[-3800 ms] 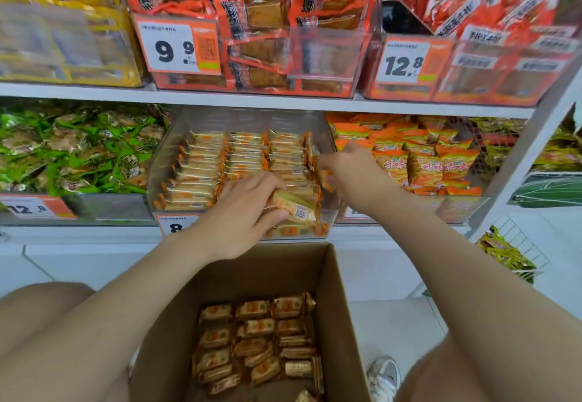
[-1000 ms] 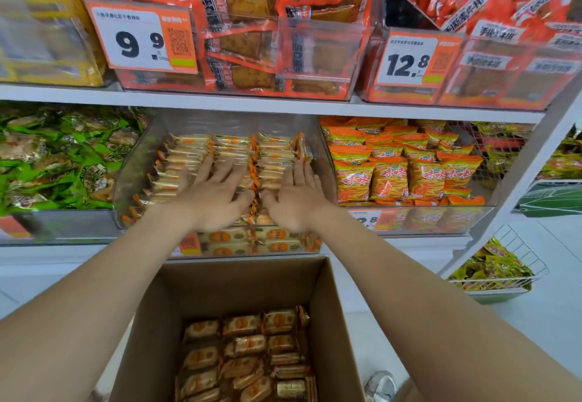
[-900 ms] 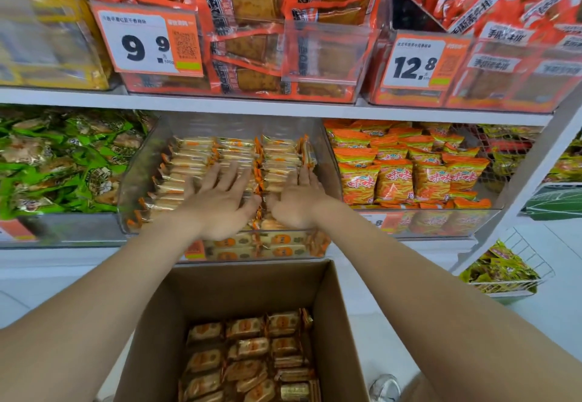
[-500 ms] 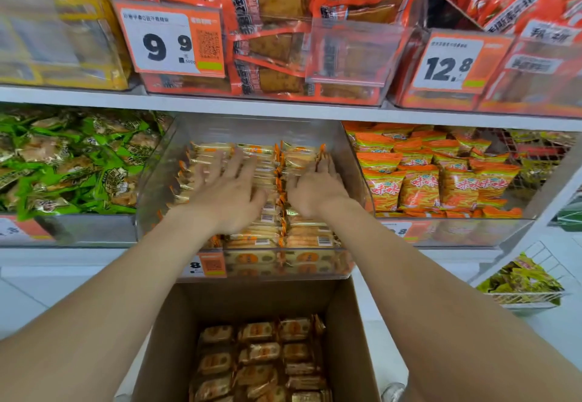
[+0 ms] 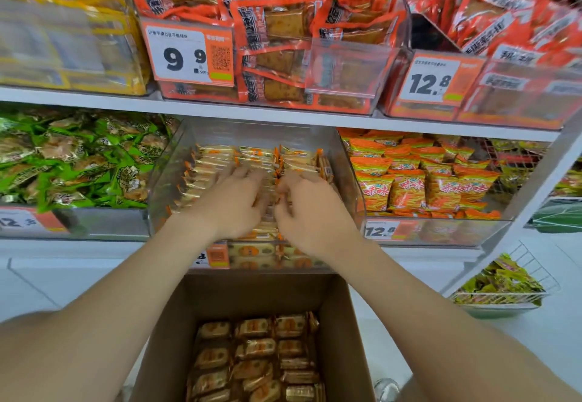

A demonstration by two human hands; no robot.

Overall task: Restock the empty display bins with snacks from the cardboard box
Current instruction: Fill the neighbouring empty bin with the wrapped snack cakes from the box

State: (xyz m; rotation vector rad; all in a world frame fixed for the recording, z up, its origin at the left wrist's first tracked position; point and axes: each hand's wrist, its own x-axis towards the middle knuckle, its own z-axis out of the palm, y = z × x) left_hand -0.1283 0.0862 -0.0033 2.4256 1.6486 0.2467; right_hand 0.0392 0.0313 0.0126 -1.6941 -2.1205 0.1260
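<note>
Reaching: both arms pass over the cardboard box [image 5: 341, 323] into the clear bin [image 5: 165, 181].
Left hand [image 5: 234, 204]: flat on the snack packs [image 5: 214, 157], fingers spread, grasping nothing.
Right hand [image 5: 310, 209]: beside it, fingers bent on the packs; blurred, cannot tell if it grasps one.
Box: open, below the bin, a layer of packs [image 5: 255, 353] inside.
Neighbours: green packs [image 5: 78, 162] at left, orange bags [image 5: 419, 187] at right.
In the way: the upper shelf [image 5: 252, 112] overhangs the bin; hands hide the middle rows.

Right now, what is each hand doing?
Left hand: open, over the small orange-and-cream wrapped snack packets.
Right hand: fingers curled, blurred; cannot tell.
</note>
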